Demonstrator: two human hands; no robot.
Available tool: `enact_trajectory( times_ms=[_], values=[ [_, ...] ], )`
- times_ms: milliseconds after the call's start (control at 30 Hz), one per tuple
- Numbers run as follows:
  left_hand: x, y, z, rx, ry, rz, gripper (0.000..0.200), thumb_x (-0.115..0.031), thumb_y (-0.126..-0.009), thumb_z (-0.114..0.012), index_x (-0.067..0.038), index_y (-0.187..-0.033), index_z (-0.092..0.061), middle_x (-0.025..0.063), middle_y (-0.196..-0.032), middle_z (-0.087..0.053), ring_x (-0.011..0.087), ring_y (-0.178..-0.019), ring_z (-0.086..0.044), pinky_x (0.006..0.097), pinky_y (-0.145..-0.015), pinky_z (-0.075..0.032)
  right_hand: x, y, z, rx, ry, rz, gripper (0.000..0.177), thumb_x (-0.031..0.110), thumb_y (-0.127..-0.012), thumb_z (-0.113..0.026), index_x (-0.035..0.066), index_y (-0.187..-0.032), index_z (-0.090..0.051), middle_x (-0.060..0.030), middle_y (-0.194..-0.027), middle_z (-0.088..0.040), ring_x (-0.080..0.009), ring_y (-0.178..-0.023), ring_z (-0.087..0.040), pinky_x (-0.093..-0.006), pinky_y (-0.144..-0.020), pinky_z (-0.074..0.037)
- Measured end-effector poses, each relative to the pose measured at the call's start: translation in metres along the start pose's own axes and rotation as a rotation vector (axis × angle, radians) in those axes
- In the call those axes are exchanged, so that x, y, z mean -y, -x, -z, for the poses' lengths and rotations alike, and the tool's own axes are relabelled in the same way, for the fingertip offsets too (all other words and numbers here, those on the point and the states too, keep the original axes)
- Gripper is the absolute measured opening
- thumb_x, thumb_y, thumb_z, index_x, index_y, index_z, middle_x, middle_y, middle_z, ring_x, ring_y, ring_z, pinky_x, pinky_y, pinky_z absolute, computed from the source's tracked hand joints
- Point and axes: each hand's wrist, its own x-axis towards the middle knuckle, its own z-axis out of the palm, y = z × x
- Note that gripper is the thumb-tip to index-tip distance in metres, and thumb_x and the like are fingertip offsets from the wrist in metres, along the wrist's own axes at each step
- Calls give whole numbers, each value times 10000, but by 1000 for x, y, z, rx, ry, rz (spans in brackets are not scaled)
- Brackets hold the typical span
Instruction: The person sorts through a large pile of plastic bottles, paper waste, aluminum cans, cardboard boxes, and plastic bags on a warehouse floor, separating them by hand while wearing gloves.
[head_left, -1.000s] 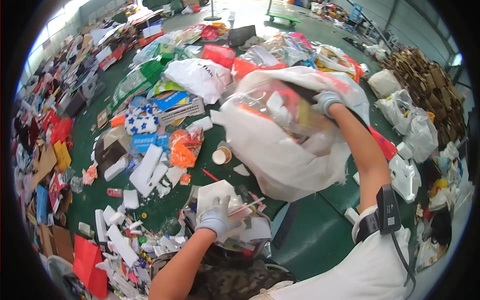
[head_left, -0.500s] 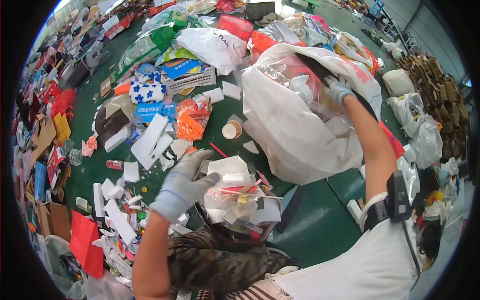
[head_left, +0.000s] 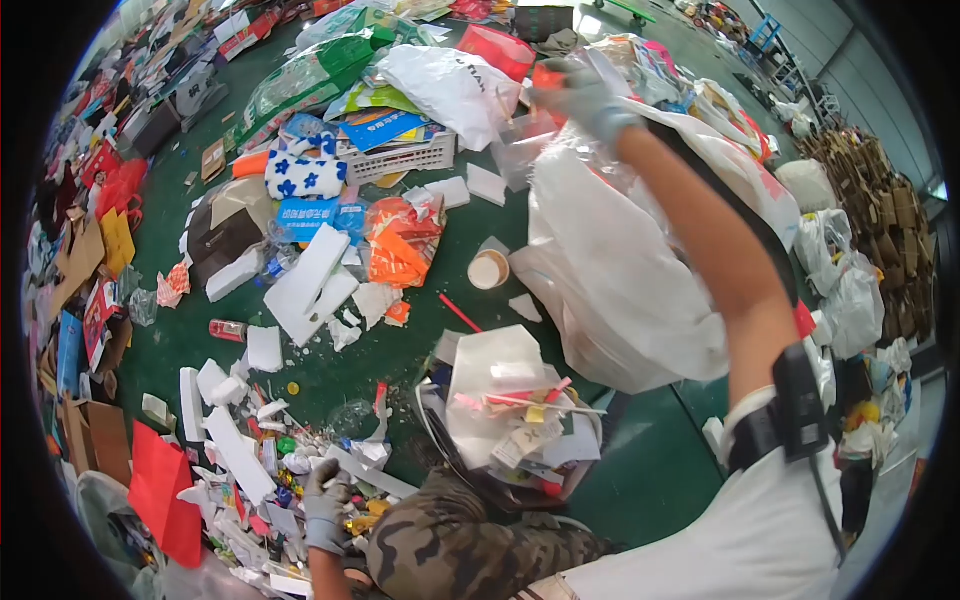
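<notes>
My left hand [head_left: 327, 508], in a pale grey work glove, is low over a heap of small scraps [head_left: 285, 480], its fingers apart and nothing visible in them. My right hand [head_left: 590, 103], also gloved, is blurred by motion above the far edge of a large white sack [head_left: 620, 290]. Clear plastic film [head_left: 522, 150] and an orange-red bag [head_left: 546, 78] lie close to it; whether it holds anything is hidden by the blur. Between my arms stands a bin [head_left: 440, 440] filled with white card [head_left: 495, 365], paper scraps and thin sticks.
A paper cup [head_left: 488, 269], a red stick [head_left: 460, 313] and white foam pieces [head_left: 310, 285] lie on the green floor. Beyond are a grey plastic basket [head_left: 400, 160], a white bag [head_left: 450, 90] and a green bag [head_left: 310, 90]. Flattened cardboard [head_left: 865, 200] is stacked at the right.
My left hand has gone from beside the bin down to the scrap heap. My right hand has left the sack's inside and moved up and left to its far edge.
</notes>
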Motion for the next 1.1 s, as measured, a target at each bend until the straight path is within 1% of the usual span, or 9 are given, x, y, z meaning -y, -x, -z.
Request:
enact_trajectory(
  times_ms=[133, 267, 333, 433, 600, 733, 833, 967, 1100],
  values=[
    [41, -6, -21, 67, 109, 1, 367, -115, -812, -605, -13, -1153, -517, 82, -961, -571, 120, -717, -565, 235, -608, -490, -35, -2, -183, 288, 541, 145, 892, 453, -617, -740, 127, -1343, -338, -212, -1395, -232, -350, -1286, -265, -402, -1065, -231],
    [53, 32, 10, 54, -88, 94, 290, -94, -861, -541, -52, -1148, -531, 50, -846, -572, 135, -657, -540, 225, -558, -451, -145, 26, -252, 757, 742, -223, 1190, 443, -439, -826, 232, -1416, -182, -169, -1477, 44, -394, -1347, -56, -484, -1062, -238],
    [82, 43, 39, -40, 216, 424, 296, -110, -860, -551, -59, -1151, -527, 46, -829, -574, 125, -577, -511, 212, -509, -439, -195, 30, -265, 782, 652, -468, 1224, 379, -419, -849, 239, -1419, -159, -151, -1476, 90, -387, -1350, -27, -510, -1006, -336],
    [64, 49, 53, -175, 191, 572, 300, -110, -851, -564, -74, -1148, -528, 59, -863, -577, 124, -615, -511, 228, -526, -445, -269, 40, -294, 799, 509, -615, 1176, 415, -433, -844, 252, -1408, -208, -198, -1470, -2, -412, -1341, -45, -499, -1040, -274],
    [67, 42, 76, -86, -54, 548, 315, -104, -853, -569, -42, -1156, -509, 89, -985, -579, 153, -806, -559, 254, -635, -485, -253, 60, -284, 815, 389, -673, 1032, 329, -482, -835, 156, -1340, -289, -218, -1357, -224, -393, -1185, -371, -460, -792, -525],
    [69, 35, 78, -106, 58, 348, 323, -109, -852, -587, -20, -1151, -504, 89, -1022, -573, 157, -871, -573, 257, -716, -495, -217, 108, -279, 712, 169, -263, 842, 311, -522, -810, 176, -1257, -420, -222, -1243, -375, -361, -1141, -414, -385, -983, -350],
    [-23, 35, 43, -23, 210, 520, 317, -94, -867, -559, -19, -1168, -491, 98, -1041, -559, 173, -860, -594, 269, -731, -508, -178, 137, -272, 526, -242, -227, 896, 190, -555, -825, 61, -1278, -313, -159, -1183, -434, -264, -1098, -462, -349, -939, -395],
    [-60, 66, 32, 112, 417, 300, 369, -104, -857, -571, -34, -1206, -475, 98, -1061, -543, 189, -917, -589, 283, -748, -517, -63, 161, -186, 542, -393, 34, 865, 125, -567, -828, 63, -1239, -285, -111, -1136, -455, -187, -1030, -493, -303, -874, -437],
    [-66, 96, 36, 59, 316, 216, 320, -151, -855, -552, 5, -1126, -480, 149, -998, -585, 223, -808, -623, 324, -643, -528, -20, 219, -135, 401, -115, 410, 778, 184, -575, -803, 76, -1193, -343, -179, -1117, -459, -324, -978, -515, -383, -818, -449]
  ],
)
